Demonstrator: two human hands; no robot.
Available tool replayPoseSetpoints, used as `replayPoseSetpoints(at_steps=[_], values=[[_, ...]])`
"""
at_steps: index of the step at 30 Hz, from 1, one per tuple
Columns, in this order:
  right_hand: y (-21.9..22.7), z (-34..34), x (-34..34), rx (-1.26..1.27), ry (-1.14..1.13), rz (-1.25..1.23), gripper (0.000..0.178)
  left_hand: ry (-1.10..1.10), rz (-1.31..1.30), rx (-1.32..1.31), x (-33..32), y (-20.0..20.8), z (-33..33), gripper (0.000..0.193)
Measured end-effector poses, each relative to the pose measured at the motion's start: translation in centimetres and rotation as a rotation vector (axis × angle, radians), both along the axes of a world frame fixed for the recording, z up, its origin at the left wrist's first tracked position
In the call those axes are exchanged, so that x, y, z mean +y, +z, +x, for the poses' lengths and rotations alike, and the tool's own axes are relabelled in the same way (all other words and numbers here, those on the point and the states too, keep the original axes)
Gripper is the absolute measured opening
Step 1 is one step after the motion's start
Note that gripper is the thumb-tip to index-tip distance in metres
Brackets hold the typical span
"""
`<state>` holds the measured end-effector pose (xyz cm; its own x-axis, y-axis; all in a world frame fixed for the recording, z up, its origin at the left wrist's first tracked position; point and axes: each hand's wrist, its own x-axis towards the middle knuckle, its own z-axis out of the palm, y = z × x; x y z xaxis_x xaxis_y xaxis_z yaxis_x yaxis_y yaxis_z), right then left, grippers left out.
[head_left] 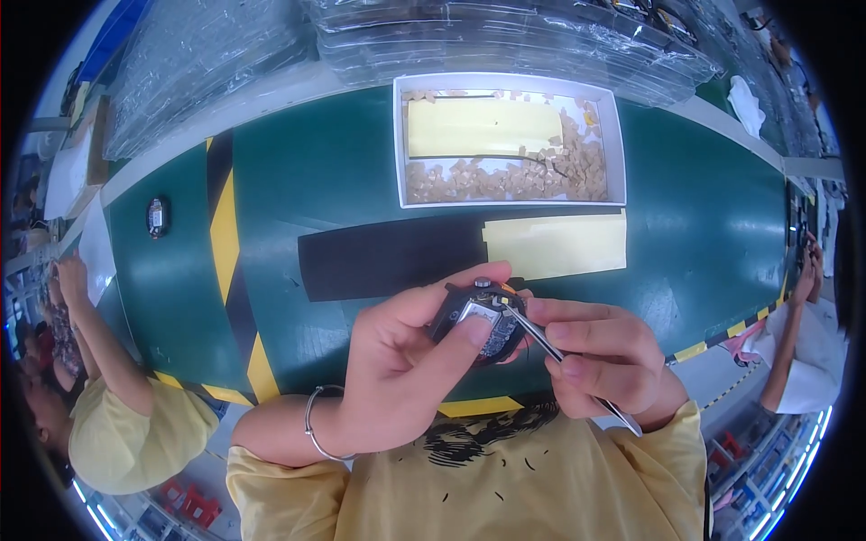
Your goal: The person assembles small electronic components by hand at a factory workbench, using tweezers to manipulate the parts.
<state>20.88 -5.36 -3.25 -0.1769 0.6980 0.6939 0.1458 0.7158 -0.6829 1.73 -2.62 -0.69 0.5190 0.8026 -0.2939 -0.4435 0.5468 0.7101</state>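
Observation:
My left hand point(406, 361) is closed round a black, round watch body point(494, 343) with its inner electronics bared, the thumb pressing on a silvery rectangular part. A crown-like knob shows at its upper edge. Between the fingers of my right hand point(609, 356) are metal tweezers point(555, 353), slanting up and left. Their tips meet the inside of the watch body near a small yellowish piece point(505, 300); whether they grip it I cannot tell. Just beyond my hands lie a black strip point(388, 257) and a pale yellow sheet point(555, 245), edge to edge.
Behind the sheets stands a white box point(619, 153) with brown paper scraps and a yellow sheet. Another watch body point(157, 217) lies far left on the green table point(298, 162), past striped tape point(225, 239). Clear plastic trays point(505, 45) are stacked at the back. People sit at both sides.

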Motion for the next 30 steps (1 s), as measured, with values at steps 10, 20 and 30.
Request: replayPoseSetpoints(at_steps=[10,20,30], values=[[0.58,0.57,-0.44,-0.197,0.000,0.027,0.032,-0.028,-0.026,0.003,0.02,0.28,-0.12,0.024],[0.50,0.17,-0.60,-0.142,-0.025,-0.057,0.032,-0.038,0.049,0.143,-0.01,0.40,0.03,0.029],[0.72,0.35,-0.36,-0.125,-0.022,-0.091,0.030,0.021,0.129,0.083,-0.29,-0.03,0.16,0.032]])
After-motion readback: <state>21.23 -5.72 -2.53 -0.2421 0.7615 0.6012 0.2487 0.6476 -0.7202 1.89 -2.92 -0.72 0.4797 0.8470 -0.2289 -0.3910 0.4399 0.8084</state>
